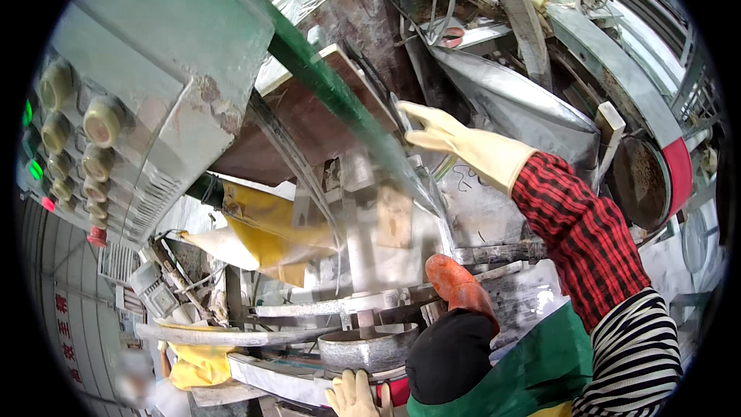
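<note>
My right hand (455,143), in a cream rubber glove with a red-and-black plaid sleeve, reaches up and left. Its fingers are stretched out and apart, beside a thin grey strip (399,116) near the green beam (332,89); whether they touch the strip I cannot tell. At the bottom, my left hand (353,395), gloved alike, spreads its fingers by a red-and-white curved band (285,382); its wrist is out of view. Just above it lies a round grey metal drum (367,351). Neither hand shows a held thing.
A green control cabinet (166,54) with several round knobs fills the upper left. Yellow sheeting (266,224) hangs below it. My orange boot (463,286) and green apron (540,355) are close by. Scrap metal (517,85) crowds the upper right. A blurred person (147,382) is at lower left.
</note>
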Demonstrator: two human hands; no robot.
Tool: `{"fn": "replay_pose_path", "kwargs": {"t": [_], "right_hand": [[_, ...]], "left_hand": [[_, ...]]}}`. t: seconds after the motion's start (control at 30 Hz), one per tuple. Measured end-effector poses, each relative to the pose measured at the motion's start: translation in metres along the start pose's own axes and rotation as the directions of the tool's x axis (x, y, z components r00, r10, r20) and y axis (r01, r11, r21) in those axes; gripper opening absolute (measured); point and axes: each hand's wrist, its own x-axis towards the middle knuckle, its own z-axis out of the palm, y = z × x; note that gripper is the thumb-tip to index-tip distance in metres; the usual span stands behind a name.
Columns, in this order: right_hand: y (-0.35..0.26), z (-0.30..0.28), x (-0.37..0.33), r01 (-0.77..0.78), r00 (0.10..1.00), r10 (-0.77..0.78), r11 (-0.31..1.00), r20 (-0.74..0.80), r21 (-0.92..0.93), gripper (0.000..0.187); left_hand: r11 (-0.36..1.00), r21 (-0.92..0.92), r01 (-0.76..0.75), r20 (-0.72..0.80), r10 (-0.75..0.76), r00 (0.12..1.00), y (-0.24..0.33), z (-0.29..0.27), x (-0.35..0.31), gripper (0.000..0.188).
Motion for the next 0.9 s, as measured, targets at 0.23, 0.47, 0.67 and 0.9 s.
{"fn": "replay_pose_path", "kwargs": {"t": [0.23, 0.47, 0.67, 0.9], "right_hand": [[0.048, -0.055, -0.151, -0.465, 0.81, 0.349, 0.872, 0.472, 0.153, 0.057], [0.069, -0.073, -0.237, -0.513, 0.738, 0.373, 0.852, 0.563, 0.108, 0.061], [0.018, -0.085, -0.239, -0.34, 0.834, 0.284, 0.94, 0.473, 0.035, 0.06], [0.008, -0.08, -0.226, 0.09, 0.59, 0.247, 0.926, 0.769, -0.367, 0.041]], "left_hand": [[0.984, -0.118, -0.135, 0.124, 0.149, 0.981, -0.006, -0.014, -0.007, 0.099], [0.91, 0.071, -0.407, 0.335, 0.363, 0.869, -0.048, -0.011, -0.007, 0.082], [0.923, 0.19, -0.336, 0.458, 0.22, 0.861, -0.008, -0.013, 0.008, 0.068], [0.876, 0.314, -0.365, 0.471, 0.19, 0.861, 0.053, -0.034, 0.023, 0.057]]}}
